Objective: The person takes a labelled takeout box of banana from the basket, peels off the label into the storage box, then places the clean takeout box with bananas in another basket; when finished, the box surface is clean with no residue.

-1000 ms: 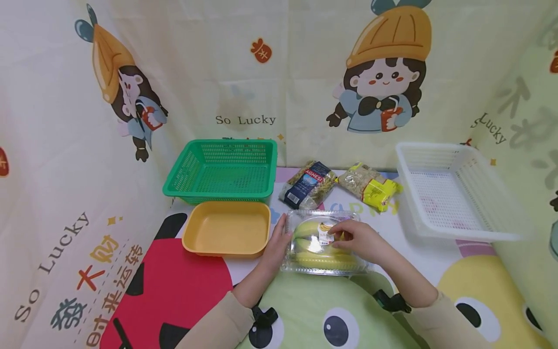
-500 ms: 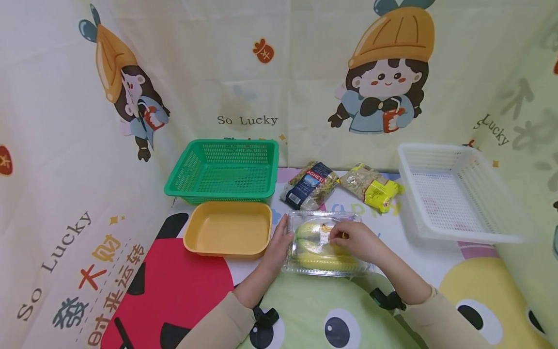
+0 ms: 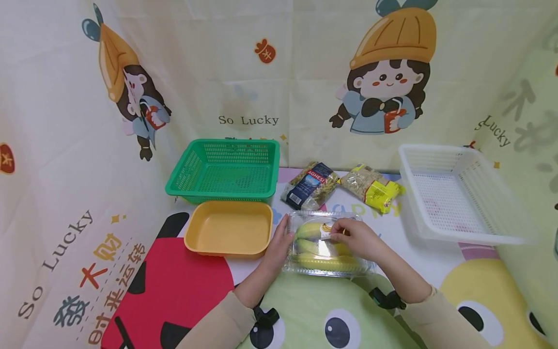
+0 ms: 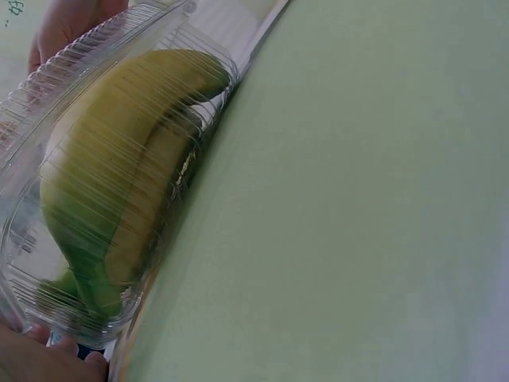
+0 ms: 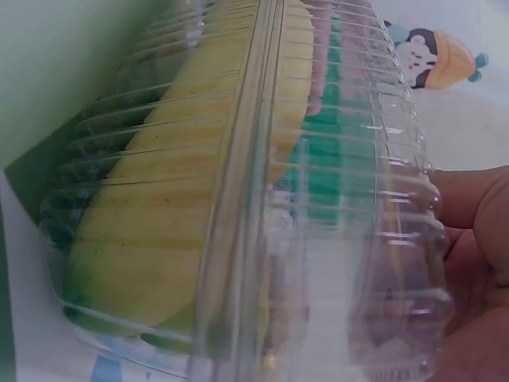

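A clear plastic clamshell box [image 3: 305,268] of bananas [image 3: 322,262] stands at the near middle of the table in the head view. My left hand [image 3: 275,245] holds the left end of the box, with the thumb at its upper edge. Over the lid, my right hand [image 3: 355,237] pinches a white sticker label [image 3: 325,230] printed with a banana picture; the fingers hide part of it. Ribbed box walls and bananas [image 4: 119,151] fill much of the left wrist view. Beside the lid, the right wrist view shows the right hand's fingers [image 5: 469,199].
A yellow tray [image 3: 228,228] lies left of the box, with a green basket [image 3: 220,196] behind it. A pasta bag [image 3: 310,186] and a yellow-labelled bag [image 3: 372,188] lie beyond the box. A white basket [image 3: 471,236] stands at the right. Printed cloth walls surround the table.
My right hand has moved slightly on the lid, and less of the label's white lower part shows beside its fingers. The left hand stays at the box's left end.
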A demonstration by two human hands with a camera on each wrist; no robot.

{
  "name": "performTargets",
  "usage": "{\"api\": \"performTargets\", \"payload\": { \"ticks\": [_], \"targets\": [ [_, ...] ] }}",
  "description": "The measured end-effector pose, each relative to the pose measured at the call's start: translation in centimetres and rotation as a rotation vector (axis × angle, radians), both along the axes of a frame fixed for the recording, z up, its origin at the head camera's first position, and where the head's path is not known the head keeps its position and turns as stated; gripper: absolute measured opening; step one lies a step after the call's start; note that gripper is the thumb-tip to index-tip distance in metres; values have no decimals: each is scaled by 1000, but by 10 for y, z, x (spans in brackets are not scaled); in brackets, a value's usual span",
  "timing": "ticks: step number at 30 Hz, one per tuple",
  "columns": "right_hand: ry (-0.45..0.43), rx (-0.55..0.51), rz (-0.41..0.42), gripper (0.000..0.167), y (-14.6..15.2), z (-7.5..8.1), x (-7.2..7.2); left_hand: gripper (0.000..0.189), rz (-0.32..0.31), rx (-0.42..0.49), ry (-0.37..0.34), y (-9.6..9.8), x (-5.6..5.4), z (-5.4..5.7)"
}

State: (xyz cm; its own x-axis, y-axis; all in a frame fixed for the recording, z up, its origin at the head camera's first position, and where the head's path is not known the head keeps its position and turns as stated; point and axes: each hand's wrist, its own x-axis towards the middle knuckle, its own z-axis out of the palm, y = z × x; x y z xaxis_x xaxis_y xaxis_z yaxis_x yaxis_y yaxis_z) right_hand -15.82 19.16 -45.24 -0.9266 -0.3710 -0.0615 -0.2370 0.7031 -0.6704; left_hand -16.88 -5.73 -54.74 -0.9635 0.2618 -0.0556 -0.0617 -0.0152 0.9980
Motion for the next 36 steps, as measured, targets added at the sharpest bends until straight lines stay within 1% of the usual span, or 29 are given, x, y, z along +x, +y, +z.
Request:
{"api": "performTargets", "payload": {
  "ticks": [4,7,11,13,16,19,22,28,34,36],
  "targets": [
    [-14,-44,-17,6,3,1,-1,64,11,5,15,0,1,-1],
    [-25,-70,-14,8,5,2,-2,64,16,4,20,0,1,-1],
    [-25,-61,13,15,5,2,-2,64,17,-10,14,-1,1,-1],
    [-24,-50,9,19,5,2,-2,63,14,-20,4,-1,1,-2],
    [-35,-56,-12,22,5,3,-2,63,0,-21,-11,-2,0,-1],
    [-76,-91,-41,25,6,3,-1,64,-20,-19,-26,-4,-2,-1],
    [-116,-132,-72,29,8,4,-2,64,-31,-9,-27,-4,-2,-1],
    [-123,-162,-98,30,10,3,-4,63,-10,-2,-3,-2,1,-1],
    [-140,-208,-150,40,11,2,-5,63,4,-10,28,-1,1,-2],
    [-148,-222,-159,40,11,1,-6,64,4,-18,38,-1,1,-2]
  ]
}}
